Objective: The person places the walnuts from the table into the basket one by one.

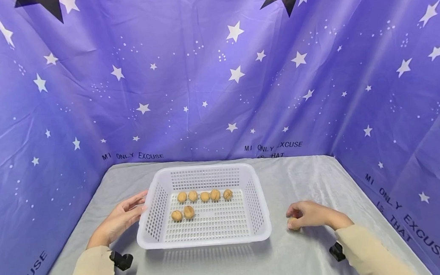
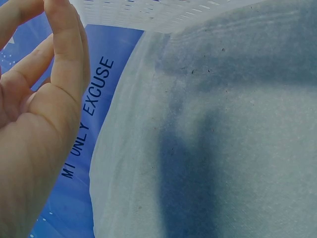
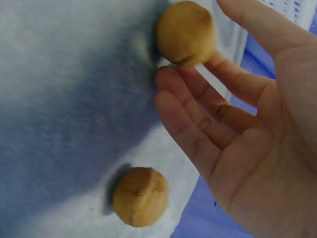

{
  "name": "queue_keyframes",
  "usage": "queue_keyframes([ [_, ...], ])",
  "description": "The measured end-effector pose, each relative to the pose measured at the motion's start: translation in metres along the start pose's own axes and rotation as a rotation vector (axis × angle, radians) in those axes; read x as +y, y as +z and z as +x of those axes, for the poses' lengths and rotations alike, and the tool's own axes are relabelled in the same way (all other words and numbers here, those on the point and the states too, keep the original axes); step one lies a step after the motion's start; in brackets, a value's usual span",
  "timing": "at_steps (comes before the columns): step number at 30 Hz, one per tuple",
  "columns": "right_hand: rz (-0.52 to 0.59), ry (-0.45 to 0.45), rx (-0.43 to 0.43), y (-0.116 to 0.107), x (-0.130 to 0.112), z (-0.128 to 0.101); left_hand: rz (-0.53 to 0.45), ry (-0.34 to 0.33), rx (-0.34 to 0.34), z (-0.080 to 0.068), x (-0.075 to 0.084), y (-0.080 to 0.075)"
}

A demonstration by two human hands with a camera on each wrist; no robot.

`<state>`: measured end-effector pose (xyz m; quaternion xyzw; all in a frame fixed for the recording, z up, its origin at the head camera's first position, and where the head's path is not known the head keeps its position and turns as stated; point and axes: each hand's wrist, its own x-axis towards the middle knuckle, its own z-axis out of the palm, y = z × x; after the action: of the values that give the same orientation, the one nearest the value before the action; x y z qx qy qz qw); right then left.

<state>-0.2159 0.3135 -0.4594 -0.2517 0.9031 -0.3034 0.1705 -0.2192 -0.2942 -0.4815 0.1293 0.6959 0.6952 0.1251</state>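
White plastic basket (image 1: pixel 262 219) sits mid-table, left hand (image 1: pixel 123 216) resting open-fingered against its left wall, right hand (image 1: pixel 309 213) pinching a walnut (image 3: pixel 186 32) near the table's right edge.

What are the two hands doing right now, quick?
Left hand: open, fingers straight against the white basket side.
Right hand: fingers curled on a walnut; a second walnut lies loose on the cloth.

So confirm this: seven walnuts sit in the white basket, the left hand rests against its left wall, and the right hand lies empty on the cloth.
Not quite: the right hand is not empty. The right wrist view shows its fingertips against a walnut, with another lying on the cloth. Seven walnuts in the basket and the left hand at its left wall are correct.
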Motion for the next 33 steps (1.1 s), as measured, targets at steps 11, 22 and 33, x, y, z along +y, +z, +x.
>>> queue_keyframes([
  [11, 0.006, 0.009, 0.021, 0.008, 0.007, -0.001, -0.015, 0.005, 0.003, 0.0, 0.002, 0.002],
  [22, -0.071, -0.028, 0.11, -0.016, -0.009, 0.0, -0.016, -0.001, 0.003, 0.0, 0.001, 0.001],
  [33, -0.152, -0.088, 0.24, -0.056, -0.039, 0.013, -0.008, -0.004, 0.009, -0.001, 0.004, 0.002],
])
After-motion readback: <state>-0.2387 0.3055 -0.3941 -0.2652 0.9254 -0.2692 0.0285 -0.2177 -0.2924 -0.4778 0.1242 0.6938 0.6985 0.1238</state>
